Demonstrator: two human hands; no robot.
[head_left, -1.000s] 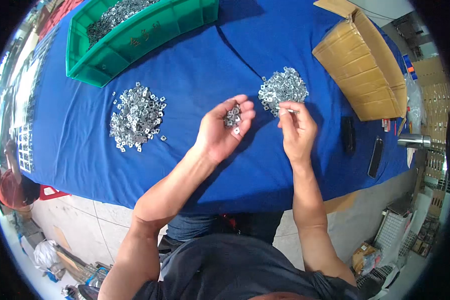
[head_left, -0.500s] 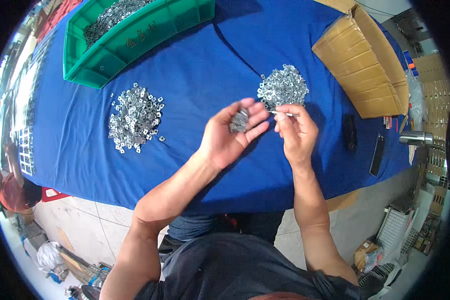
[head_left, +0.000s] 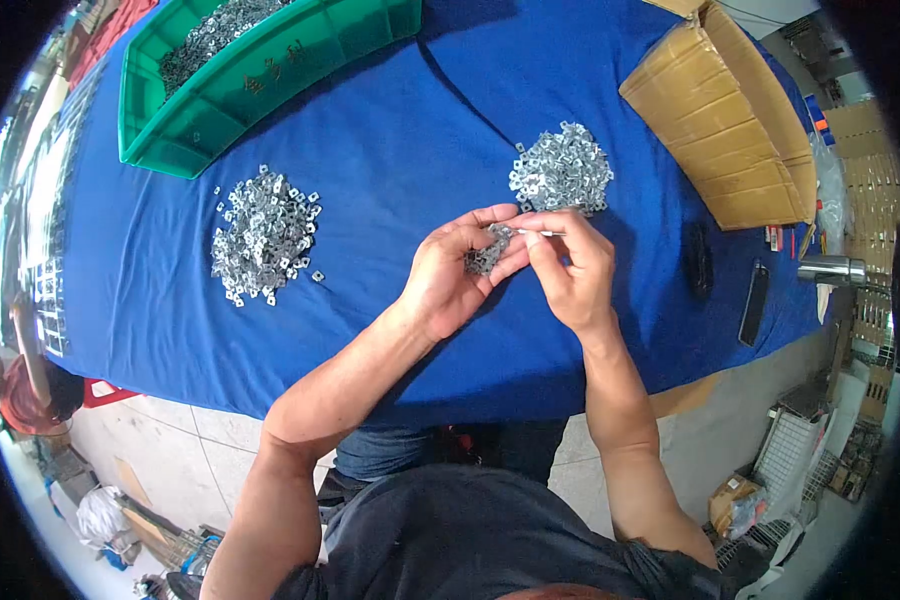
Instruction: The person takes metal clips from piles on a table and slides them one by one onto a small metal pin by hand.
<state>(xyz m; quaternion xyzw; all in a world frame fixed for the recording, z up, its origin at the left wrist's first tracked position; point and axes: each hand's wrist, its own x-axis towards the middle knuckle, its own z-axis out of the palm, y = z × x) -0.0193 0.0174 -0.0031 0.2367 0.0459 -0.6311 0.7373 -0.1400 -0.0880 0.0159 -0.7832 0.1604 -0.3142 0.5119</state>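
Palm up, my left hand (head_left: 452, 268) cups a cluster of small metal pieces (head_left: 485, 255). My right hand (head_left: 576, 268) pinches a thin, light-coloured tool (head_left: 540, 233), whose tip is at the fingers and pieces of my left hand. Just beyond the hands lies a heap of small metal pieces (head_left: 562, 170) on the blue cloth (head_left: 390, 150). A second heap of similar pieces (head_left: 263, 235) is farther left, with a few strays around it.
A green bin (head_left: 270, 85) of metal pieces stands at the back left. An open cardboard box (head_left: 720, 130) is at the right. Near it lie a black object (head_left: 697, 260), a dark phone-like item (head_left: 755, 303) and a metal cylinder (head_left: 832, 268). Another person (head_left: 32, 385) is at far left.
My right hand has moved left, bringing the thin tool to my left hand, which has shifted slightly right. The left thumb now lies over the pieces.
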